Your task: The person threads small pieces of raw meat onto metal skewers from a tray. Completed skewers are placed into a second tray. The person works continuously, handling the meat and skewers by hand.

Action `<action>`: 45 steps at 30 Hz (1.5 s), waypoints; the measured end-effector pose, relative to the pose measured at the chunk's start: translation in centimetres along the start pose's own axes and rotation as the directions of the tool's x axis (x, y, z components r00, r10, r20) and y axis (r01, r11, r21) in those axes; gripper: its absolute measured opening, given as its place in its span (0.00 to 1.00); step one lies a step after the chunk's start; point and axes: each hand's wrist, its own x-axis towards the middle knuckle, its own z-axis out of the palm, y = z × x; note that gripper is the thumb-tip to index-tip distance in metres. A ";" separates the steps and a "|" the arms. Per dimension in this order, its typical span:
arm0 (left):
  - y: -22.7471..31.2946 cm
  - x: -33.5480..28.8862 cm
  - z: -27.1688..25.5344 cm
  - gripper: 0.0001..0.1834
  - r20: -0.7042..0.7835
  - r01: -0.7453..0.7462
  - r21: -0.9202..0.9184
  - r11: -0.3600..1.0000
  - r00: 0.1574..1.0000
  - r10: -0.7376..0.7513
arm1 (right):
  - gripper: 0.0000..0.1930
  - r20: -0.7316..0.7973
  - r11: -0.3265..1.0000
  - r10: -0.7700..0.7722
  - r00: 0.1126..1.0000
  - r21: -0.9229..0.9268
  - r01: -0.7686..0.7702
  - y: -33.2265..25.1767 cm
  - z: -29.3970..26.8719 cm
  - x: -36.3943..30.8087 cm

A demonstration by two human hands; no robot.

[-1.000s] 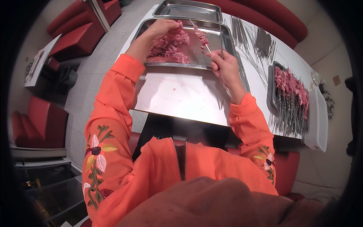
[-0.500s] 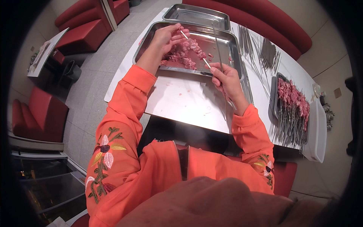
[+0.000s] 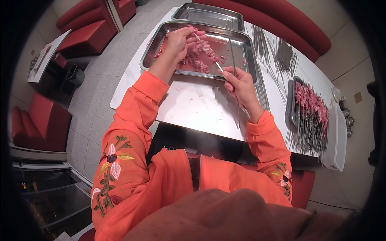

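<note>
My left hand [image 3: 179, 40] is over the large steel tray [image 3: 237, 44], its fingers pinching a piece of raw meat at the tip of a thin metal skewer [image 3: 210, 54]. My right hand [image 3: 236, 81] grips the lower part of that skewer at the tray's near rim, with the long end running back past my wrist. A pile of pink meat chunks [image 3: 197, 56] lies in the tray under both hands. Orange sleeves with flower embroidery cover both arms.
An empty steel tray [image 3: 209, 14] stands behind the meat tray. Bundles of bare skewers [image 3: 277, 52] lie on the white table [image 3: 193, 108] to the right, beside a dark tray of finished meat skewers [image 3: 309, 108] and a white lid [image 3: 335, 140]. Red benches [image 3: 90, 28] stand on the left.
The view has shifted so the trays sit lower and nearer. My left hand has lifted from the meat pile to the skewer tip; my right hand keeps hold of the skewer.
</note>
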 end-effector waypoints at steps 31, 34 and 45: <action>0.4 -0.4 1.4 0.12 0.211 0.082 0.053 0.995 0.973 -0.091 | 0.15 0.085 0.975 -0.173 0.981 -0.124 0.183 0.4 0.4 0.2; 1.0 -0.5 2.4 0.13 0.249 0.068 0.141 0.988 0.963 -0.102 | 0.17 0.234 0.955 -0.143 0.962 -0.221 0.196 0.5 -0.1 0.5; -2.3 4.9 1.2 0.21 0.267 -0.263 0.961 -0.089 0.963 0.034 | 0.16 -0.003 0.990 0.082 0.997 0.115 -0.081 -0.7 -1.4 0.4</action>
